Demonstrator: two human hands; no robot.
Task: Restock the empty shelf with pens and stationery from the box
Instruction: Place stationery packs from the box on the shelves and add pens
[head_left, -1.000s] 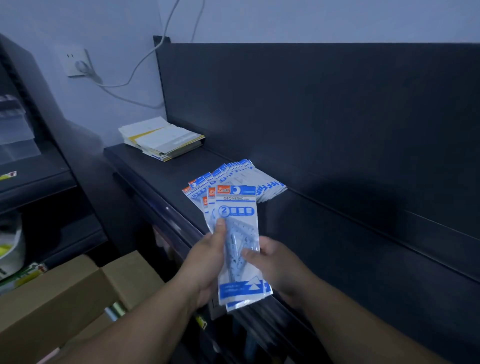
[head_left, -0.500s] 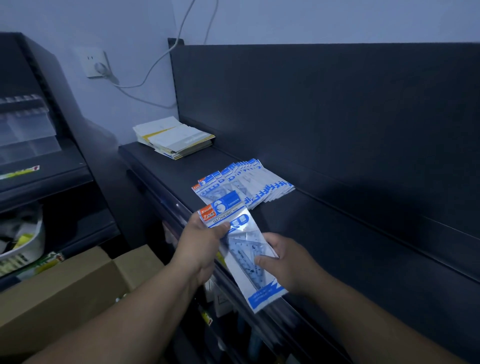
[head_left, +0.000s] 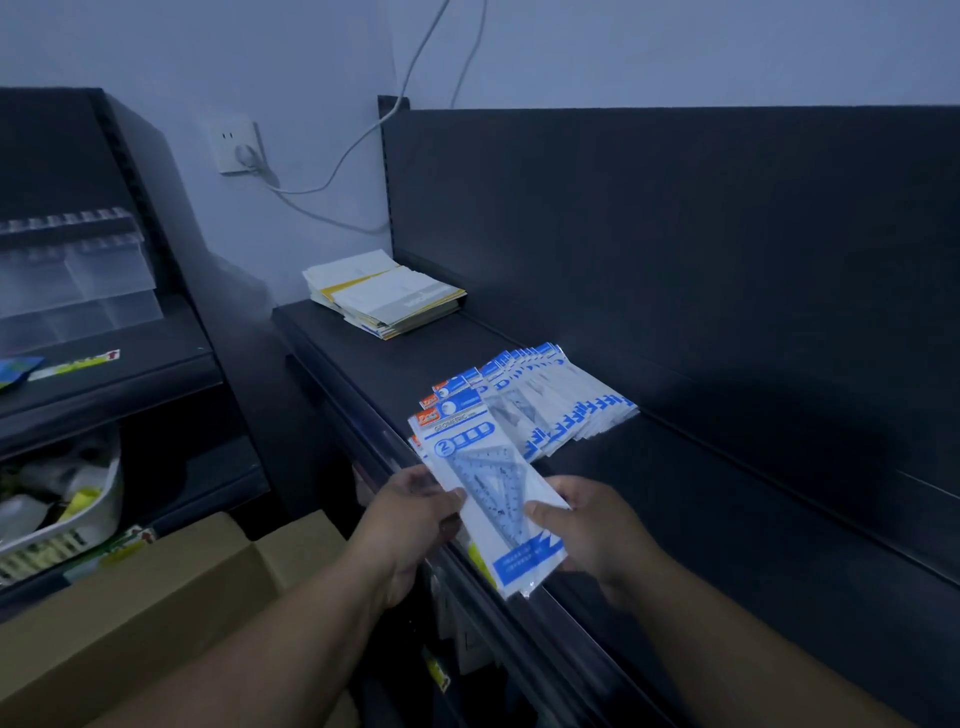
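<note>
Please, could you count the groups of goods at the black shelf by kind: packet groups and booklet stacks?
Packet groups: 2, the fanned row on the shelf and the bundle between left hand and right hand.
Booklet stack: 1.
Total: 3.

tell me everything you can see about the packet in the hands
The packet is a flat clear-plastic sleeve with a white and blue header reading GEOMETRIC, a circled 2 and a blue band at the bottom; a translucent blue set square shows inside. It is tilted above the shelf edge, the left hand gripping its left edge, the right hand its right.
</note>
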